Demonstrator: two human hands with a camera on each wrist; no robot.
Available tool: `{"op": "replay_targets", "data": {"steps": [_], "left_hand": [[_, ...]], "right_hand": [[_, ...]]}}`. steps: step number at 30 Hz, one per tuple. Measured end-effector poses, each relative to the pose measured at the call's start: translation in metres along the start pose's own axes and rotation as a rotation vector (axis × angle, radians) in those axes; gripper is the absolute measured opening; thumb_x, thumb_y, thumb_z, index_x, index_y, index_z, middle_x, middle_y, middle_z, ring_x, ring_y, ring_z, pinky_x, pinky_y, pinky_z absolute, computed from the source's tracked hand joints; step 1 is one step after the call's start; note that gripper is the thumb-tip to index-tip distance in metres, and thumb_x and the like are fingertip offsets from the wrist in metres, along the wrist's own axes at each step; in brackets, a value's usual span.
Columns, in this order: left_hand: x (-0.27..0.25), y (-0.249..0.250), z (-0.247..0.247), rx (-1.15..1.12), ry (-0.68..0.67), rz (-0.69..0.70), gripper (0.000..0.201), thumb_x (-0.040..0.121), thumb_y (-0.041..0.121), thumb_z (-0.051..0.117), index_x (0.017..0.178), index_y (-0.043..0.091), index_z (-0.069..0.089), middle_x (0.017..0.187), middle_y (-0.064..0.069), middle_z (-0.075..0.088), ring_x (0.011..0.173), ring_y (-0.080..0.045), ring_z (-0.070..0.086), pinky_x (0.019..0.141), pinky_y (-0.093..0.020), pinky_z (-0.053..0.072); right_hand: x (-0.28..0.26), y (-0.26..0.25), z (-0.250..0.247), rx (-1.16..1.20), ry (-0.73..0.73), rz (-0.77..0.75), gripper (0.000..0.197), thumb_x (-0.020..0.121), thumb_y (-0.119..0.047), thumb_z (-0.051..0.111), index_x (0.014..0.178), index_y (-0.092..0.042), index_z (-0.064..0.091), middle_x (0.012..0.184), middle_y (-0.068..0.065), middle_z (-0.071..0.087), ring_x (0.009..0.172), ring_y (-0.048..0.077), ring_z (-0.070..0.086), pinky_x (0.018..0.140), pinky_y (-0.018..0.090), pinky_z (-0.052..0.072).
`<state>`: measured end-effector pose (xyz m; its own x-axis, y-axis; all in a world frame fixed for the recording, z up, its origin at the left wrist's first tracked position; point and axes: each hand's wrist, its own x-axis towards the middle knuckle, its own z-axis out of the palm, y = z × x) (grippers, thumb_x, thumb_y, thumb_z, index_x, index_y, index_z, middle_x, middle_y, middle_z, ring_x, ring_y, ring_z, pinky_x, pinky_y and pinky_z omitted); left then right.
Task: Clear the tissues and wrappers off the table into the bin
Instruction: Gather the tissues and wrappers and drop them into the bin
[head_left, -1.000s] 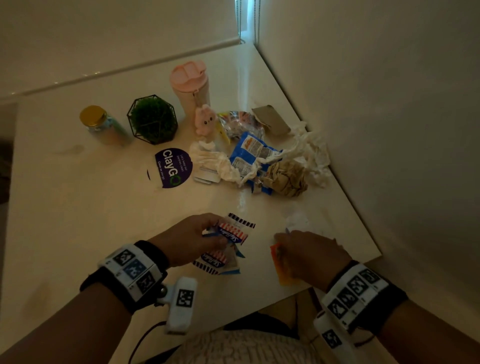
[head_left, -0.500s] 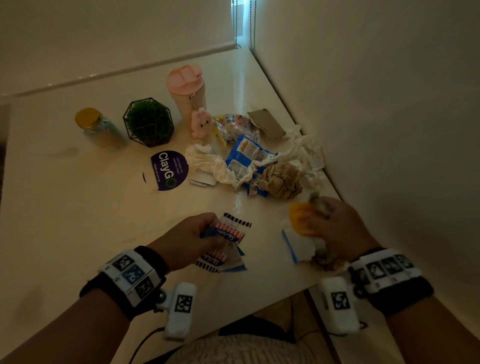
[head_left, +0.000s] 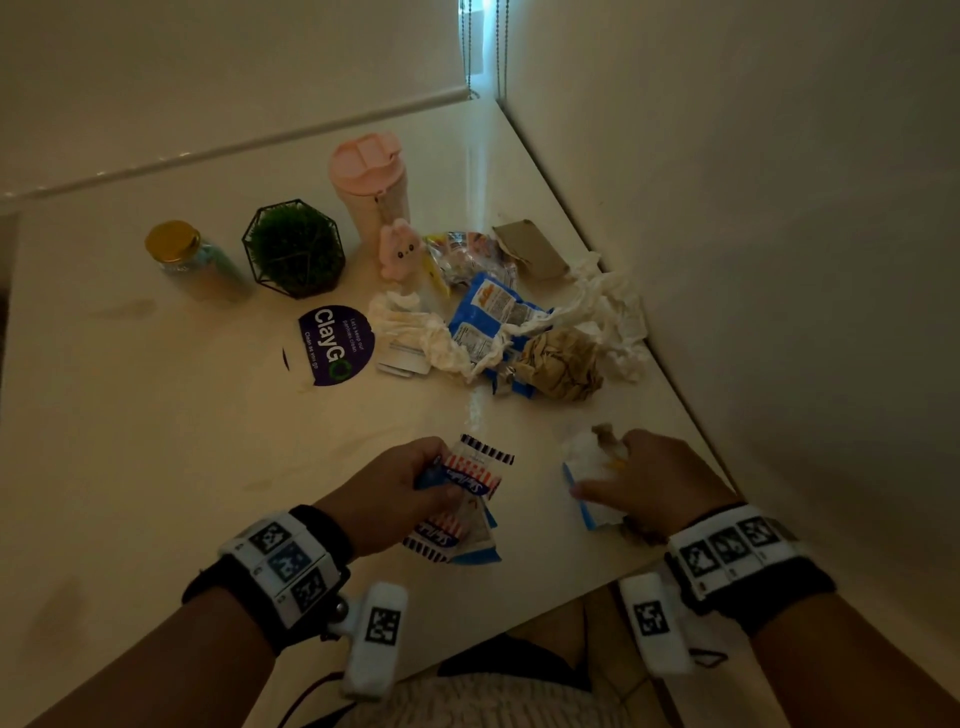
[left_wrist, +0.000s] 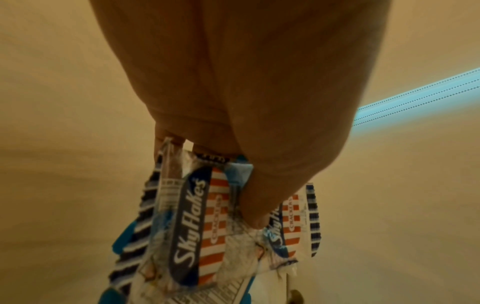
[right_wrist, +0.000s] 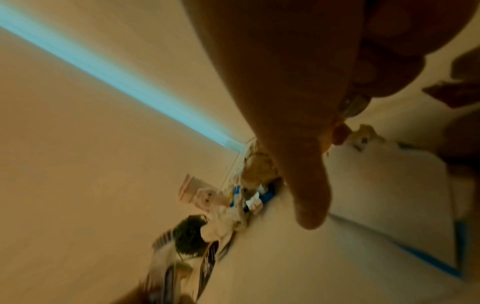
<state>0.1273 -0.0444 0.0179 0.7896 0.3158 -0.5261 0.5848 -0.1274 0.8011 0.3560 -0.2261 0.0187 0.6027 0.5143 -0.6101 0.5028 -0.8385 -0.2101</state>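
My left hand (head_left: 395, 488) pinches a bunch of striped SkyFlakes cracker wrappers (head_left: 467, 499) just above the table (head_left: 156, 441); the left wrist view shows the thumb pressed on these wrappers (left_wrist: 192, 226). My right hand (head_left: 654, 483) grips a bundle of white tissue, a blue-edged wrapper (head_left: 592, 473) and a bit of orange near the table's right front edge. Its thumb (right_wrist: 306, 185) lies beside the white wrapper (right_wrist: 389, 205). Farther back lies a pile: white tissues (head_left: 436, 338), a blue wrapper (head_left: 493, 312), crumpled brown paper (head_left: 561, 364), a clear wrapper (head_left: 467, 254). No bin shows.
A pink tumbler (head_left: 371, 187), pink plush toy (head_left: 397, 252), plant in a wire holder (head_left: 296, 249) and gold-lidded jar (head_left: 182, 254) stand at the back. A purple ClayGo sticker (head_left: 335, 345) lies mid-table. A wall (head_left: 779, 260) runs along the right edge.
My right hand went from the orange piece at the front edge to the right, gathered the white blue-edged wrapper, and now holds both low. The left hand has hardly moved.
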Motion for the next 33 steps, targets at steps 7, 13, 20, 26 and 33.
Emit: {"op": "replay_targets", "data": {"steps": [7,13,20,26,33], "left_hand": [[0.011,0.009,0.009,0.039,-0.024,0.01,0.009,0.093,0.022,0.063,0.1,0.018,0.059,0.103,-0.002,0.07,0.092,-0.019,0.069,0.084,-0.047,0.056],[0.025,0.021,0.01,-0.051,-0.009,0.026,0.01,0.092,0.018,0.064,0.1,0.021,0.059,0.104,0.0,0.071,0.092,-0.014,0.069,0.087,-0.041,0.057],[0.036,0.025,0.013,-0.32,0.005,-0.05,0.037,0.091,0.011,0.065,0.122,0.024,0.048,0.114,-0.006,0.069,0.097,-0.021,0.071,0.086,-0.04,0.058],[0.042,0.03,0.031,-0.484,-0.291,-0.119,0.034,0.095,0.007,0.056,0.128,0.013,0.057,0.116,-0.011,0.07,0.1,-0.025,0.069,0.085,-0.037,0.057],[0.05,0.028,0.029,-0.609,-0.262,-0.15,0.019,0.091,0.015,0.06,0.109,0.011,0.066,0.099,-0.013,0.072,0.091,-0.028,0.069,0.089,-0.045,0.054]], "right_hand": [[0.007,-0.01,0.012,-0.025,0.005,-0.151,0.025,0.077,-0.042,0.069,0.082,-0.021,0.056,0.08,-0.004,0.056,0.086,0.02,0.06,0.059,0.026,0.038],[-0.001,0.004,-0.004,0.469,-0.084,-0.277,0.025,0.075,-0.026,0.077,0.081,-0.004,0.067,0.077,0.007,0.068,0.069,0.014,0.063,0.061,0.028,0.047],[-0.005,0.013,-0.001,0.525,-0.168,-0.328,0.009,0.081,-0.023,0.073,0.075,-0.016,0.074,0.073,0.009,0.069,0.065,0.008,0.057,0.062,0.024,0.043],[-0.009,-0.004,0.003,0.602,-0.243,-0.386,0.034,0.083,-0.013,0.072,0.057,-0.034,0.068,0.056,-0.017,0.063,0.054,-0.007,0.054,0.057,0.011,0.041],[-0.017,0.01,-0.01,0.673,-0.123,-0.363,0.011,0.087,-0.018,0.067,0.081,-0.011,0.073,0.063,0.003,0.065,0.056,0.001,0.053,0.056,0.017,0.041]]}}
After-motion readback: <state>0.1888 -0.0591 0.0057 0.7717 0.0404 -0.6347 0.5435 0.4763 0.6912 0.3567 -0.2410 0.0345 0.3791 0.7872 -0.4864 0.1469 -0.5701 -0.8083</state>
